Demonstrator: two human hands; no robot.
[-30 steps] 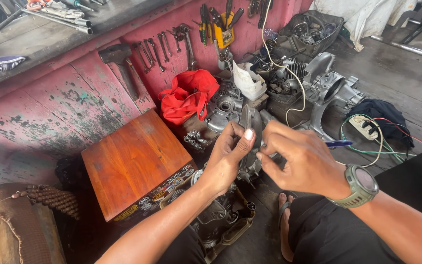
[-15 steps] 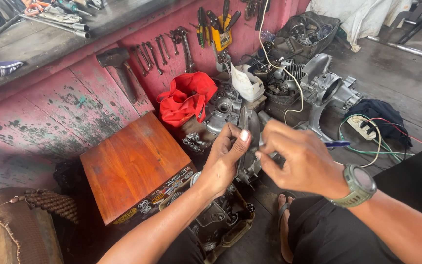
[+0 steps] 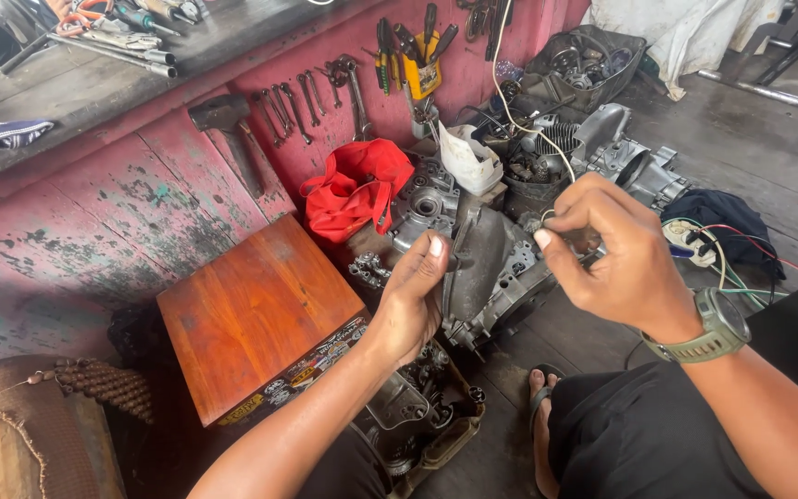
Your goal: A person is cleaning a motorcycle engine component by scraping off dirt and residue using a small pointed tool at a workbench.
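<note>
Your right hand (image 3: 622,254) has lifted away from your left hand (image 3: 415,300), fingertips pinched on something too small to tell. Your left hand cups the grey engine cover (image 3: 475,263), upright over the engine case (image 3: 510,286). Beyond lie the red bag (image 3: 355,189) and hanging wrenches (image 3: 311,97).

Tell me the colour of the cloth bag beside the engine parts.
The cloth bag is red, seen clearly in the head view, lying against the pink wall.

Wooden box (image 3: 256,319), red bag (image 3: 355,188), hanging wrenches (image 3: 297,100), hammer (image 3: 231,131), power strip (image 3: 687,242)
</note>
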